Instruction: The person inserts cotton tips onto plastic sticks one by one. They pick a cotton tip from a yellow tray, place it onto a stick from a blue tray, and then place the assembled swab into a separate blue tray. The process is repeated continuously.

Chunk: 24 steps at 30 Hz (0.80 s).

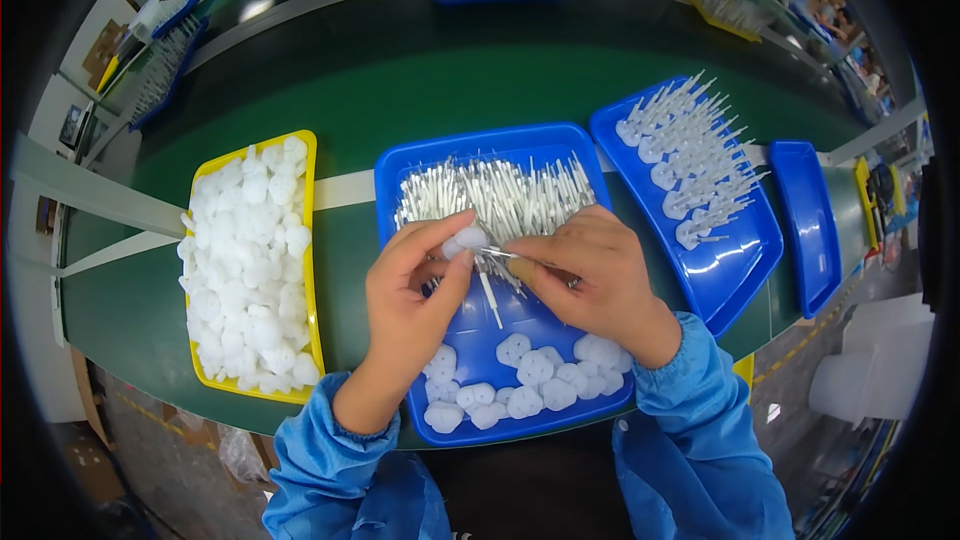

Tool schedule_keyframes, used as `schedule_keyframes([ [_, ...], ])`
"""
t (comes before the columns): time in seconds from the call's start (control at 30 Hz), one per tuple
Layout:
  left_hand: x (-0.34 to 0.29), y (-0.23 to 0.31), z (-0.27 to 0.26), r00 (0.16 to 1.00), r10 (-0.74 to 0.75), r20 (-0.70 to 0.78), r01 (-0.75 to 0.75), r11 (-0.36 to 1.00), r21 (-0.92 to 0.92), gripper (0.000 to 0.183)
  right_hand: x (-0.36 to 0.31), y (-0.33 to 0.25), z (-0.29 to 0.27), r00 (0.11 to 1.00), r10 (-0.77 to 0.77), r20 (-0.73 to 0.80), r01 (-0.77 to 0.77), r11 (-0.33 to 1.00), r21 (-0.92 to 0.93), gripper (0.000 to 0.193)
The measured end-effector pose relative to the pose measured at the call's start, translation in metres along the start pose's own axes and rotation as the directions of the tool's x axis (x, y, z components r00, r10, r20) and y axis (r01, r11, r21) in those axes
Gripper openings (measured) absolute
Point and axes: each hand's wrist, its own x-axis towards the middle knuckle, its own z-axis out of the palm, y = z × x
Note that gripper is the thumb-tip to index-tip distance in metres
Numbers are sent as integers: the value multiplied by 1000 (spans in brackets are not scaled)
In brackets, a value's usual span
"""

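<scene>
Centrally, white piece (466, 239) between both hands (412, 285) (606, 268)

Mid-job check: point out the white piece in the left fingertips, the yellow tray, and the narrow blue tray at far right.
White piece (468, 239): head view, on its rounded side.
Yellow tray (312, 285): head view, on its right rim.
Narrow blue tray (813, 225): head view, on its inner floor.
</scene>
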Motion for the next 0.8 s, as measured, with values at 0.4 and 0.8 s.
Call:
schedule_keyframes([
  [0.4, 0, 3, 2, 988, 150, -44, -139, 971, 195, 40, -1, -17, 11, 992, 88, -88, -92, 994, -50, 16],
  [0.8, 0, 8, 3, 993, 98, -66, -85, 979, 185, 39, -5, -16, 7, 998, 36, -53, -40, 995, -88, 16],
])
